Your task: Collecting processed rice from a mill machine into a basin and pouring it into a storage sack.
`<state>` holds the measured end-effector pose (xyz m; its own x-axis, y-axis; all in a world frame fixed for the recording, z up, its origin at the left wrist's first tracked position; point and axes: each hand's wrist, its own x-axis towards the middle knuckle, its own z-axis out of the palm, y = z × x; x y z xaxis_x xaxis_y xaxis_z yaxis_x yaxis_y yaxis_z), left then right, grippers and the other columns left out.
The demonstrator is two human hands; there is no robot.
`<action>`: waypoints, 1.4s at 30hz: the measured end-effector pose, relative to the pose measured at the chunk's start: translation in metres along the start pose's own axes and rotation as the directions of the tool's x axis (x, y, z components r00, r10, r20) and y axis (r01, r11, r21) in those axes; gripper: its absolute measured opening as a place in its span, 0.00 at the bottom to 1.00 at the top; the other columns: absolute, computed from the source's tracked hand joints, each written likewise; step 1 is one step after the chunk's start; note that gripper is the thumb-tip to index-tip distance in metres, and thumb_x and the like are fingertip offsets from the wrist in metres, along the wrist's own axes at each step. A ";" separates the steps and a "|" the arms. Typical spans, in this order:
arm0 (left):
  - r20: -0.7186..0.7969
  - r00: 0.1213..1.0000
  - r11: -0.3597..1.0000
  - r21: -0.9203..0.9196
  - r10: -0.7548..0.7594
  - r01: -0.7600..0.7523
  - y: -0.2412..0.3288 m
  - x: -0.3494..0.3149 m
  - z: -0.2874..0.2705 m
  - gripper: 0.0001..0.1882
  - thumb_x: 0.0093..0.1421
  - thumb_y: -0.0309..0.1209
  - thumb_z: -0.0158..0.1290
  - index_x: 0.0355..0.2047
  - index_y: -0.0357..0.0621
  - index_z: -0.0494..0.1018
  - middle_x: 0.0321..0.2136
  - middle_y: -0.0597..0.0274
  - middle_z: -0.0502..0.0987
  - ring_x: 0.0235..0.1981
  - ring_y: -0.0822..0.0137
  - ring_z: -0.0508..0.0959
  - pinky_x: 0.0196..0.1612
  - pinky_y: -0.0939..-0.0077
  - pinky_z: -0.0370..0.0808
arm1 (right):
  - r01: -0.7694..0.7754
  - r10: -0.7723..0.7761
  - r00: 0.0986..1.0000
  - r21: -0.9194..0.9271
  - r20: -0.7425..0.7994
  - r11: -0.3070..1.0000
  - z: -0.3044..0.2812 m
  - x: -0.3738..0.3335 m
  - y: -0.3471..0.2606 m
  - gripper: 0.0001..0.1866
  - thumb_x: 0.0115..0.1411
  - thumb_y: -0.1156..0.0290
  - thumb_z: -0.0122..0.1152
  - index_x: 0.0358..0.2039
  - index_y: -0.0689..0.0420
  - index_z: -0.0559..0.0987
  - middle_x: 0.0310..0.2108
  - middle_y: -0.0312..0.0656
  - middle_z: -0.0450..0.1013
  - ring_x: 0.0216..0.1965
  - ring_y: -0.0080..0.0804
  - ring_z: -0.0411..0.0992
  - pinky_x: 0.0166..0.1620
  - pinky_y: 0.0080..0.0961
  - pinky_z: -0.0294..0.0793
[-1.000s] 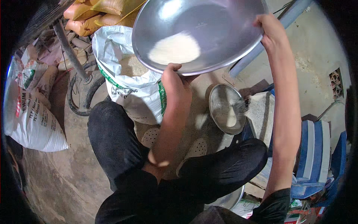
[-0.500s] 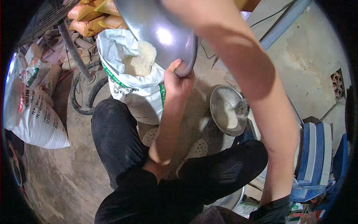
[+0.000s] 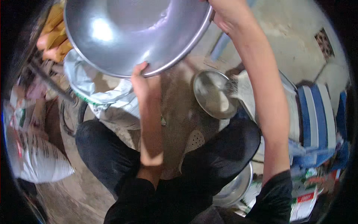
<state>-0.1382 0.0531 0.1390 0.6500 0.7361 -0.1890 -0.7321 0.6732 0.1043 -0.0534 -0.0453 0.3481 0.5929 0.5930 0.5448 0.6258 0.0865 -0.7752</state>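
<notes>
A wide, shiny metal basin (image 3: 123,44) is raised in front of me, its inside facing me. My left hand (image 3: 141,84) is closed on its near rim, thumb over the edge. My right hand (image 3: 223,13) grips the right rim, its fingers partly hidden at the top of the picture. A pale patch shows inside the basin; I cannot tell whether it is grain or glare. Just below and left of the basin stands an open white woven sack (image 3: 80,74), its mouth partly covered by the basin.
A smaller metal bowl (image 3: 201,99) with white grain and a dark, bristly thing sits right of centre. Another metal basin (image 3: 244,186) is by my right thigh. Full white sacks (image 3: 44,158) stand left, orange-yellow sacks (image 3: 56,44) far left, a blue-and-white striped thing (image 3: 311,115) right.
The basin, earlier tipped over the sack with white grain falling out, has turned upright toward me and come nearer. Both hands moved with it, and the view has shifted.
</notes>
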 end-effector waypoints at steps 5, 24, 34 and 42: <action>0.050 0.993 0.855 0.505 0.105 -0.116 -0.006 -0.010 0.007 0.07 0.46 0.20 0.48 0.28 0.35 0.66 0.25 0.60 0.67 0.26 0.67 0.69 0.30 0.76 0.70 | -0.308 0.410 0.907 0.510 -0.097 0.803 -0.080 -0.032 0.152 0.14 0.43 0.85 0.51 0.35 0.64 0.69 0.27 0.38 0.66 0.29 0.29 0.67 0.36 0.24 0.74; 0.464 0.818 -0.273 0.783 -0.341 -0.558 -0.150 0.057 -0.120 0.38 0.57 0.35 0.49 0.61 0.27 0.44 0.52 0.33 0.63 0.56 0.43 0.64 0.58 0.63 0.59 | -0.518 0.999 0.041 0.855 0.018 0.006 -0.042 -0.353 0.394 0.13 0.56 0.78 0.48 0.42 0.66 0.68 0.43 0.49 0.62 0.45 0.41 0.65 0.48 0.37 0.72; -0.190 0.947 -0.091 0.981 -0.259 0.172 -0.206 0.031 -0.289 0.35 0.62 0.51 0.44 0.61 0.39 0.54 0.53 0.43 0.66 0.54 0.49 0.67 0.56 0.60 0.62 | -0.378 0.981 0.126 0.907 -0.150 0.187 -0.071 -0.394 0.389 0.09 0.54 0.75 0.51 0.18 0.56 0.65 0.14 0.35 0.63 0.15 0.30 0.61 0.24 0.27 0.63; 0.281 0.547 -0.409 0.426 -0.788 -0.807 -0.239 0.018 -0.296 0.32 0.55 0.36 0.54 0.58 0.39 0.59 0.50 0.45 0.69 0.52 0.52 0.70 0.53 0.61 0.67 | -0.470 0.993 0.051 0.880 0.105 -0.069 -0.124 -0.394 0.354 0.10 0.51 0.74 0.55 0.18 0.55 0.65 0.15 0.35 0.63 0.12 0.30 0.57 0.17 0.30 0.59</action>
<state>-0.0115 -0.1152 -0.1784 0.9902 -0.1080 0.0891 -0.1388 -0.8394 0.5255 -0.0027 -0.3471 -0.1010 0.5985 0.1998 -0.7758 -0.7677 0.4199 -0.4841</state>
